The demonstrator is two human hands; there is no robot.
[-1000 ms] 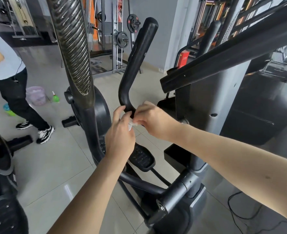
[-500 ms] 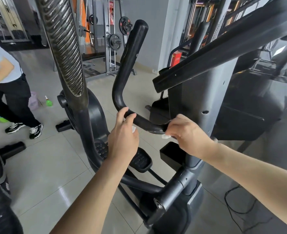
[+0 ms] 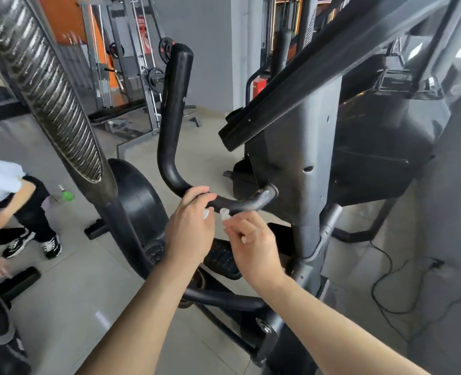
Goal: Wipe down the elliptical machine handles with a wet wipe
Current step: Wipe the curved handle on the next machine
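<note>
A black curved elliptical handle (image 3: 173,109) rises at centre and bends right to the grey machine column (image 3: 302,163). My left hand (image 3: 190,232) grips the handle's lower horizontal run, with a bit of white wipe showing at its fingers. Just below the bar, my right hand (image 3: 251,244) pinches a small white wet wipe (image 3: 224,212), slightly apart from the handle. A second, ribbed handle (image 3: 42,85) slants across the upper left.
A person in a white top and black trousers (image 3: 10,201) stands at the left by a green bottle (image 3: 67,196) on the tiled floor. Black foot pedals (image 3: 221,257) sit under my hands. A black cable (image 3: 381,288) lies at the right. Weight racks stand behind.
My right hand has come off the handle's right end and moved left and down toward my left hand, still pinching the wipe. The view has shifted closer.
</note>
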